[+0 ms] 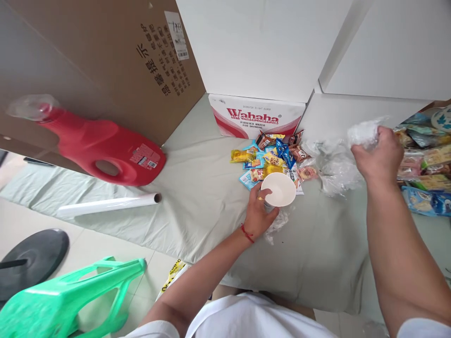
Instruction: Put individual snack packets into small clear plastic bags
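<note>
My left hand (260, 217), with a ring and a red string bracelet, is wrapped round a white paper cup (282, 188). Its mouth faces up and nothing shows inside. My right hand (380, 156) is raised to the right, closed on a crumpled plastic bag (362, 133), whitish and see-through. Below that hand, more crumpled clear plastic (338, 171) lies on the cloth. Just beyond the cup is a pile of small wrapped snacks (271, 157) in yellow, blue and brown packets. Another clear plastic scrap (277, 225) lies partly hidden under the cup.
A Wahaba-style printed carton (259, 117) stands behind the snacks. More packaged snacks (428, 164) fill the right edge. Left are a red jug (105, 145), a white roll (109, 205) and a large cardboard box (105, 56). A green stool (45, 295) stands on the floor.
</note>
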Action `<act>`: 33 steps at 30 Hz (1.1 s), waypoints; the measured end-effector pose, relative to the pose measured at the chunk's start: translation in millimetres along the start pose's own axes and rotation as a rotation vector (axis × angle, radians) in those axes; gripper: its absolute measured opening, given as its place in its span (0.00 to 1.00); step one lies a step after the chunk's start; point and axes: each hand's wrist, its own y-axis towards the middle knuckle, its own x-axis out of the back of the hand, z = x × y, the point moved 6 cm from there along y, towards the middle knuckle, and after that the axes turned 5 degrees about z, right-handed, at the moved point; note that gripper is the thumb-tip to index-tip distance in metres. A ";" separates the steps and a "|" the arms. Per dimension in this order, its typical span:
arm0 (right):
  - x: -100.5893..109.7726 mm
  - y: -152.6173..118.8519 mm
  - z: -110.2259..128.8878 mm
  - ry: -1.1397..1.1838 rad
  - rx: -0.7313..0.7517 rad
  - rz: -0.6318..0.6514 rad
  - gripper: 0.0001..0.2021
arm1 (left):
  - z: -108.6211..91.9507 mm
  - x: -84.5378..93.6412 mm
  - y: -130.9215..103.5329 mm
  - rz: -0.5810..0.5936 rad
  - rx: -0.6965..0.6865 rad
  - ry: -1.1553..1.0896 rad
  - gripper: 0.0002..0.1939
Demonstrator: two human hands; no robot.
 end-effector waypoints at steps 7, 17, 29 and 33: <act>-75.0 38.2 -24.5 0.052 0.117 0.475 0.38 | -7.3 20.5 -15.6 0.087 -0.008 -0.024 0.27; -8.7 -93.2 -39.3 -0.041 0.442 0.262 0.34 | -10.8 59.2 -31.0 0.042 0.016 -0.046 0.24; -92.6 -48.0 -48.7 -0.231 0.337 0.539 0.32 | -39.5 85.6 -45.4 0.067 -0.055 0.035 0.26; -20.8 -86.6 -19.2 -0.141 0.476 0.353 0.28 | -38.1 90.6 -44.9 0.046 -0.036 0.018 0.25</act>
